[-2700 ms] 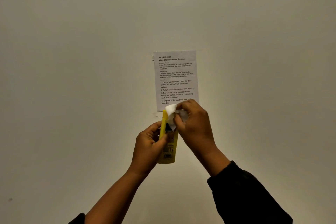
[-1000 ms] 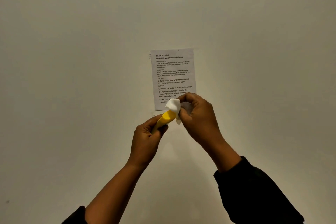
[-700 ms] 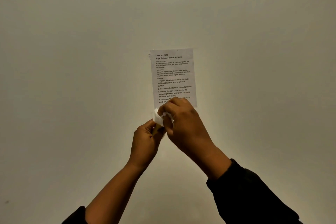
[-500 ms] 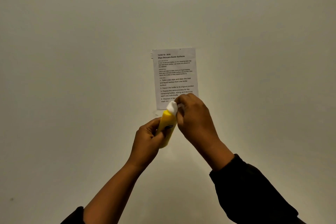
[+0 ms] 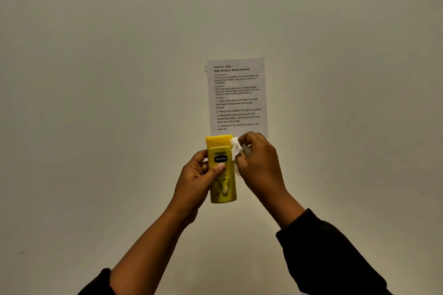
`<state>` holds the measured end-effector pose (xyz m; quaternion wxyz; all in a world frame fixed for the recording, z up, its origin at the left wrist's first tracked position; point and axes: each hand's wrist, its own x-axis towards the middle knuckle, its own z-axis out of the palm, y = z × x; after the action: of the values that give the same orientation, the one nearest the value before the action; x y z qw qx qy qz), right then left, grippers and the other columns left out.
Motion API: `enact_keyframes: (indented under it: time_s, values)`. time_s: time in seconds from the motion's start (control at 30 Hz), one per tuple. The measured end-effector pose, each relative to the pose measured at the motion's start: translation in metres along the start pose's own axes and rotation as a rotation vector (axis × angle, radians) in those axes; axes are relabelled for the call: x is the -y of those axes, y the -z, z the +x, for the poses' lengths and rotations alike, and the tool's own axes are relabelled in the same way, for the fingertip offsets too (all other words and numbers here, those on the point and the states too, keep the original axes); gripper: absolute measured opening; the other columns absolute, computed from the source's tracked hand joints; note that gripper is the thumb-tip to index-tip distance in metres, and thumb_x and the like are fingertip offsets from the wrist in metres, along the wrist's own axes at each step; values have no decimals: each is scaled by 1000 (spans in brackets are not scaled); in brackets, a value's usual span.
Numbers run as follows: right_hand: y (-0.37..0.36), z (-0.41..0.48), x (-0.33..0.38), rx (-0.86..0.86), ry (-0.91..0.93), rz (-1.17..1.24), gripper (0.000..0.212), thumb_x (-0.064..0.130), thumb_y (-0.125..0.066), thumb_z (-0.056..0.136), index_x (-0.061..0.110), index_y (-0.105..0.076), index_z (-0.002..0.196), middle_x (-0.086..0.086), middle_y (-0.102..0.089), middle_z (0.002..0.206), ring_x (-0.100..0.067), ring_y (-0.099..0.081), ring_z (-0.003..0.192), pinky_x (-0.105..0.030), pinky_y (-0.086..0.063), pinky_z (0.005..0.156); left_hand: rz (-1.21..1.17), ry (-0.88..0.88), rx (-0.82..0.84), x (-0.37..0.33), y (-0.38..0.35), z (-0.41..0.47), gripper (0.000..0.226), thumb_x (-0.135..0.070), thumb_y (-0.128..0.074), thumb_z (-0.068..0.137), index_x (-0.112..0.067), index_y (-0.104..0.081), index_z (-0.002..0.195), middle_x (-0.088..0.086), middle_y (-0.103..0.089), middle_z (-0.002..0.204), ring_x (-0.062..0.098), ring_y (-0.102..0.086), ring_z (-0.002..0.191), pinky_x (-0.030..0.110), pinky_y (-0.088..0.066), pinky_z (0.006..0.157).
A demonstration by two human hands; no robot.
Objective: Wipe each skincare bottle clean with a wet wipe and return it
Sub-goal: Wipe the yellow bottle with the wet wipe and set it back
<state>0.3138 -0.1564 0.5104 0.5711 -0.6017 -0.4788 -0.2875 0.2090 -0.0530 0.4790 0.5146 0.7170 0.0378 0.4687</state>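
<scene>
- Yellow bottle [image 5: 221, 175]: held near the centre of the frame, slightly below the middle. It stands roughly upright with its flat cap end uppermost. A dark oval label reading "Vaseline" faces the camera.
- Left hand [image 5: 195, 181]: wrapped around the left side of the bottle body. The thumb lies across the front, just under the dark label; the fingers curl behind. The grip is closed on the bottle.
- Right hand [image 5: 260, 165]: positioned just right of the bottle's upper part. Its fingers are bunched together, pinching the white wet wipe [image 5: 236, 147].
- Wet wipe: crumpled, pressed against the upper right edge of the bottle, at the seam between cap and body.
- Dark sleeve [image 5: 328, 256]: covers the right forearm, lower right of the frame. The left forearm is bare up to a dark cuff at the bottom edge.
- Printed sheet [image 5: 237, 97]: fixed to the plain pale wall [image 5: 96, 79], directly above the hands. Its heading reads "Wipe Skincare Bottle Surfaces". The bottle cap and right knuckles overlap its lower edge.
</scene>
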Motion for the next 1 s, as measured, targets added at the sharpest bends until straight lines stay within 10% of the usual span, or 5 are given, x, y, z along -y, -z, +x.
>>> enact_keyframes:
  time_s: [0.23,0.7,1.0]
  values:
    - [-19,-16,-16,15,95,119,9,12,-64,87,14,-59,95,0,-62,92,-10,-59,81,-11,-48,67,-1,56,-50,15,5,1,24,-24,-61,91,-35,-58,112,-3,-67,118,20,-64,110,43,-53,93]
    - [-82,-67,-78,260,-526,318,47,0,-45,84,33,-72,65,15,-68,86,-5,-63,81,-20,-48,61,53,285,-149,105,40,-16,27,-19,-59,95,-32,-61,118,-5,-67,116,14,-63,107,35,-50,89]
    - [-155,-148,-136,527,-718,145,22,35,-72,76,20,-72,92,8,-65,93,-5,-60,77,-16,-43,49,322,453,-115,214,73,-52,31,-16,-61,93,-21,-62,123,0,-66,116,20,-61,104,35,-51,87]
